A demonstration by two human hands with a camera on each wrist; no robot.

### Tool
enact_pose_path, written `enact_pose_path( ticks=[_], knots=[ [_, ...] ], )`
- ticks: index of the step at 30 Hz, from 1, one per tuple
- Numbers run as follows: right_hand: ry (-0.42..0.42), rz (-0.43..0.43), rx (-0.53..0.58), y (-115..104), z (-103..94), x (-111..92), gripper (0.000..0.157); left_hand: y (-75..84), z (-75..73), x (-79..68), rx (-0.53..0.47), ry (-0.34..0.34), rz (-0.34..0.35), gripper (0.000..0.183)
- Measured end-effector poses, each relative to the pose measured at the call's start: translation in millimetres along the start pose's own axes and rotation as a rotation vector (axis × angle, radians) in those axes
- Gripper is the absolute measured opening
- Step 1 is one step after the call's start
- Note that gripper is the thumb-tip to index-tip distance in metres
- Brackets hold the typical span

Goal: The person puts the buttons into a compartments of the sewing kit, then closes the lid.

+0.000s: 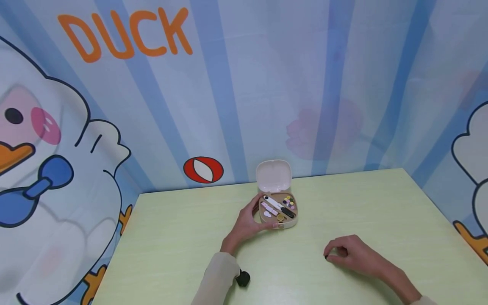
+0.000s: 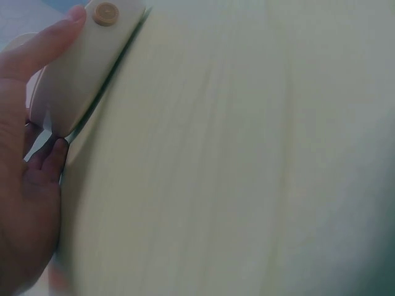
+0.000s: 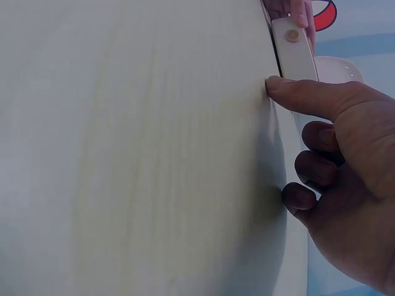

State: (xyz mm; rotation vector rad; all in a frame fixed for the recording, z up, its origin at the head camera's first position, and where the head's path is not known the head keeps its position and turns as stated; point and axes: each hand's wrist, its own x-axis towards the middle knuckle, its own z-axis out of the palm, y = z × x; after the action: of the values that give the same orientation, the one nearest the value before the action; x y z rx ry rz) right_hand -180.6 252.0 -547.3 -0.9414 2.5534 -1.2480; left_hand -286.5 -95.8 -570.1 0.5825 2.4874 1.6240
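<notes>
A small cream sewing kit box (image 1: 279, 225) stands on the table with its lid (image 1: 273, 176) raised at the back. My left hand (image 1: 248, 222) grips its left side, thumb along the front wall. Inside lie a white-and-black tool (image 1: 280, 206), a pink strip-like piece (image 1: 269, 209), white pieces (image 1: 267, 214), a round gold item (image 1: 280, 217) and several colourful buttons (image 1: 289, 201). To the right and nearer, my right hand (image 1: 352, 254) pinches a small black piece (image 1: 326, 257) between thumb and index finger, low over the table; its kind is too small to tell. The left wrist view shows the box's round clasp (image 2: 106, 14).
The pale yellow-green table (image 1: 183, 237) meets a blue striped cloth backdrop (image 1: 259, 84) behind the box. A black round object (image 1: 243, 278) sits by the left sleeve cuff (image 1: 225, 269).
</notes>
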Motion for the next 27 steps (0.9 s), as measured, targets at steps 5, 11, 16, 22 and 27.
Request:
enact_pose_path(
  ticks=[5, 11, 16, 22, 27],
  knots=[
    [-0.005, -0.035, -0.014, 0, -1.8, 5, 0.012, 1.5, 0.0, -0.5, -0.003, 0.002, -0.01, 0.106],
    [-0.012, -0.033, -0.016, -2, -4.6, 14, 0.014, 0.7, 0.2, 0.6, 0.003, 0.0, -0.009, 0.106],
    [-0.027, 0.011, -0.034, -5, -9.5, 29, 0.012, 0.2, -0.5, 0.7, 0.005, -0.004, -0.003, 0.109],
    [-0.027, 0.029, -0.057, -11, -21.6, 53, 0.01, 0.0, -1.1, 0.4, -0.007, -0.005, 0.013, 0.107],
    [-0.007, 0.036, -0.082, -15, -30.8, 74, 0.004, -0.2, -1.3, 0.9, -0.013, -0.003, 0.011, 0.105]
  ],
)
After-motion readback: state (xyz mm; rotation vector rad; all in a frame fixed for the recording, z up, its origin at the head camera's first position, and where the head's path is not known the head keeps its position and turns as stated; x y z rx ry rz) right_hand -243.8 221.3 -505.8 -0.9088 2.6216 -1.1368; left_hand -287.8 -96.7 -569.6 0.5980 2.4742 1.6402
